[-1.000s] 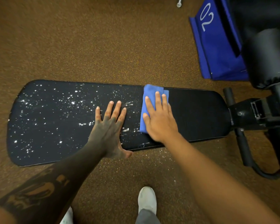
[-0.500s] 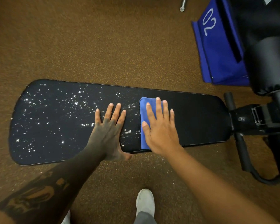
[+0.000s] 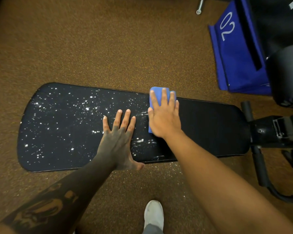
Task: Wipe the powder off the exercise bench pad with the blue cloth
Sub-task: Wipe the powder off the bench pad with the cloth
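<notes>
Right hand flat, fingers straight, pressing blue cloth onto bench pad near its far edge. Powder lies leftward of the cloth along the pad's long axis. Left hand, flat and unclenched, rests between. Judgement: next sweep goes left, and the left hand must clear first.

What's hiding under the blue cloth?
The folded blue cloth lies on the long black bench pad, pressed down by the flat right hand. White powder specks show to its left; any beneath it are hidden.
</notes>
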Action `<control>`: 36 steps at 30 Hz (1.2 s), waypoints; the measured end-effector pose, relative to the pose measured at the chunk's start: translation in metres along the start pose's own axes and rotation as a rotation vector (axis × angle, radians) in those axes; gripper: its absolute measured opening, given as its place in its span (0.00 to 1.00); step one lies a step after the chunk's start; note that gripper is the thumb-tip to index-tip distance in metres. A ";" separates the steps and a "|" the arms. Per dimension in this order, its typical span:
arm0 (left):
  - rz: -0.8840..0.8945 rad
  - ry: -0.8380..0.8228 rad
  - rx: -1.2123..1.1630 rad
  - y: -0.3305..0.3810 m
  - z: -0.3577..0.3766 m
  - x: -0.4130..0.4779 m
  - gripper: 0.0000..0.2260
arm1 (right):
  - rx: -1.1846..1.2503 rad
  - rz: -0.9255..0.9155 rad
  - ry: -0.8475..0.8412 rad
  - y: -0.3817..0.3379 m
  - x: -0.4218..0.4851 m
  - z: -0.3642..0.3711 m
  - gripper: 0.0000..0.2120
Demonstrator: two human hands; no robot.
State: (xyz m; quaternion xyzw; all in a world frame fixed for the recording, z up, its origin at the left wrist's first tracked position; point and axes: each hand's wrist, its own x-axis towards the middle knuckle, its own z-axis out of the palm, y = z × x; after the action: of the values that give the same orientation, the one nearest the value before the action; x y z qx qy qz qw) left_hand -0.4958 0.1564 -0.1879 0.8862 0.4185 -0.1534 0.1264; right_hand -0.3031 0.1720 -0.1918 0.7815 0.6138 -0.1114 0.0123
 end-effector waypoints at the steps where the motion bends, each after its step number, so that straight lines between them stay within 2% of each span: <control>1: -0.001 0.009 -0.001 0.000 0.000 0.001 0.70 | -0.025 -0.100 0.011 0.000 -0.005 0.000 0.27; 3: -0.001 0.007 -0.011 0.000 -0.001 0.000 0.70 | -0.046 -0.256 -0.001 0.006 -0.011 0.000 0.25; 4: -0.005 0.007 -0.018 0.000 -0.001 -0.001 0.71 | -0.034 -0.230 0.002 0.010 -0.009 0.000 0.25; 7: -0.022 0.002 -0.036 0.000 -0.002 -0.001 0.71 | 0.055 0.179 0.054 0.002 -0.001 0.003 0.26; 8: -0.025 -0.004 -0.039 0.000 -0.002 -0.001 0.71 | 0.082 0.283 0.064 -0.008 0.001 0.005 0.26; 9: -0.027 -0.008 -0.037 0.000 -0.002 -0.001 0.71 | 0.091 0.311 0.074 -0.017 0.001 0.006 0.27; 10: -0.028 -0.015 -0.031 0.000 -0.002 -0.002 0.71 | 0.083 0.260 0.077 -0.023 0.000 0.007 0.27; 13: -0.025 -0.022 -0.019 0.000 -0.003 -0.001 0.71 | 0.013 -0.137 0.040 -0.008 -0.001 0.003 0.26; 14: -0.026 -0.019 -0.021 0.000 -0.003 -0.001 0.71 | 0.006 -0.202 0.021 0.002 0.001 0.000 0.26; 15: -0.026 -0.016 -0.024 0.000 -0.003 -0.001 0.71 | 0.013 -0.188 0.011 0.009 0.004 -0.001 0.26; 19: -0.025 -0.026 -0.027 0.000 -0.003 -0.002 0.71 | 0.154 0.149 0.058 -0.014 0.014 0.003 0.31; 20: -0.024 -0.027 -0.024 0.000 -0.003 -0.002 0.70 | 0.165 0.155 0.067 -0.023 0.013 0.003 0.32; 25: -0.033 -0.029 -0.007 -0.004 -0.003 -0.003 0.70 | 0.058 -0.231 0.018 -0.021 -0.011 0.003 0.29; 27: -0.035 -0.029 -0.012 -0.007 -0.002 -0.005 0.70 | 0.044 -0.232 -0.004 -0.017 -0.008 0.005 0.29; 32: -0.029 -0.033 -0.017 -0.007 -0.003 -0.005 0.71 | 0.055 -0.080 -0.005 -0.034 0.031 0.000 0.28; 36: -0.033 -0.031 -0.003 -0.010 -0.003 -0.007 0.70 | 0.040 -0.133 -0.017 -0.032 0.005 0.002 0.28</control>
State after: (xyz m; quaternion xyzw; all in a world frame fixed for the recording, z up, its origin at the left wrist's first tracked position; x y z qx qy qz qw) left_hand -0.5071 0.1589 -0.1834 0.8765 0.4313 -0.1686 0.1315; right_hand -0.3335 0.1843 -0.1908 0.7380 0.6620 -0.1307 -0.0057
